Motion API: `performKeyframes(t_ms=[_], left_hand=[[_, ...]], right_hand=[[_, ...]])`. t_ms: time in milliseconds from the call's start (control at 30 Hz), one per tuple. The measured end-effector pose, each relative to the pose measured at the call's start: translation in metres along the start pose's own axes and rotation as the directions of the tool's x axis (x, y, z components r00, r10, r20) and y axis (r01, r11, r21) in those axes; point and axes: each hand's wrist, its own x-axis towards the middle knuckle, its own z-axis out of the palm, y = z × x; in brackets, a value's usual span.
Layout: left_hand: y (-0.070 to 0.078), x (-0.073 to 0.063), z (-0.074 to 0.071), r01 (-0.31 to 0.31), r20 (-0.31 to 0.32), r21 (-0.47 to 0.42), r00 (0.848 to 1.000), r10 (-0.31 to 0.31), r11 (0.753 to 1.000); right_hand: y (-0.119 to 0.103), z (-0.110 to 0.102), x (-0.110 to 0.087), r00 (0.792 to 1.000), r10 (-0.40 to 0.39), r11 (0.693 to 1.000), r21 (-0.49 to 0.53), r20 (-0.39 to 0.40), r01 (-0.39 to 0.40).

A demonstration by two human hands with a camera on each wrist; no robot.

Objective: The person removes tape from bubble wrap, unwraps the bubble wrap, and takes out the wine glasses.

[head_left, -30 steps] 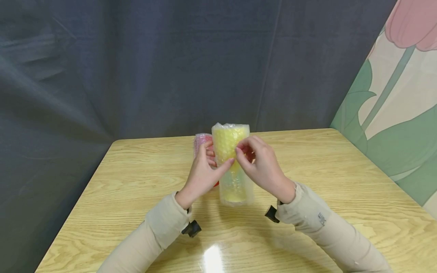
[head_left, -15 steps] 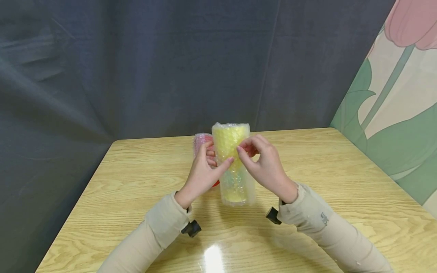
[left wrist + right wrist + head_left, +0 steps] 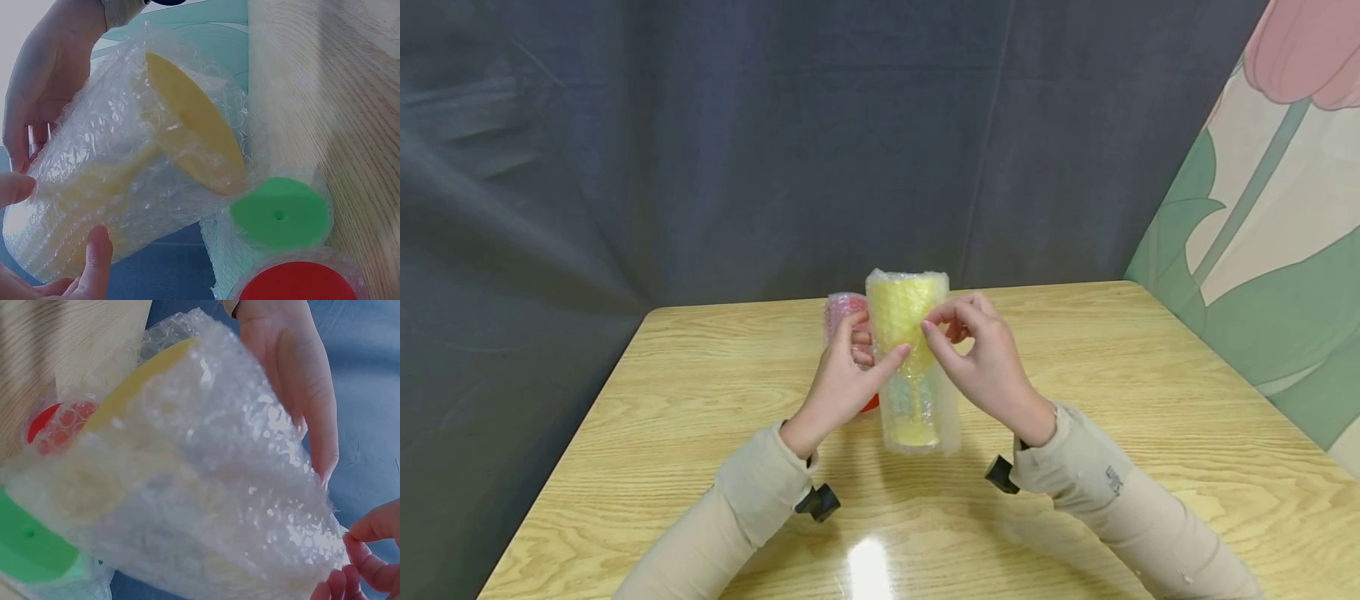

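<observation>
A yellow goblet-shaped piece in bubble wrap (image 3: 913, 400) is held up over the table, its flat round base toward me. My left hand (image 3: 842, 375) grips its left side, thumb in front and fingers reaching behind. At its upper right my right hand (image 3: 985, 354) pinches the wrap's edge between thumb and index finger, seen close in the right wrist view. A red bubble-wrapped piece (image 3: 844, 312) lies behind, partly hidden by my left hand. Beside its red base (image 3: 297, 284), the left wrist view shows a green base (image 3: 278, 212), also wrapped; the head view hides the green one.
The wood-grain table (image 3: 715, 400) extends around the hands. A dark curtain (image 3: 820, 150) hangs along its far and left sides. On the right stands a panel with a painted tulip (image 3: 1285, 208). Small black cameras (image 3: 818, 502) sit at both wrists.
My right hand has shifted slightly to the right, still pinching the wrap. The left thumb has slid a little to the left. The yellow piece has barely moved.
</observation>
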Motion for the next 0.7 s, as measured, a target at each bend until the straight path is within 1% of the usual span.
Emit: performKeyframes(t_ms=[200,400,700], left_hand=[[0.001,-0.0018,-0.0002,0.005,0.003,-0.007,1.0,-0.005,1.0],[-0.0006,-0.0017,-0.0011,0.009,0.007,-0.013,1.0,-0.009,1.0],[-0.0018,-0.0025,-0.0023,0.035,0.012,-0.011,0.999,-0.034,0.999]], right_hand=[[0.0003,-0.0003,-0.0007,1.0,0.018,1.0,0.007,0.002,-0.018],[-0.0001,0.0002,-0.0005,1.0,0.017,1.0,0.026,-0.005,-0.017],[0.0003,0.0001,-0.0009,1.0,0.026,0.999,0.036,0.001,-0.026]])
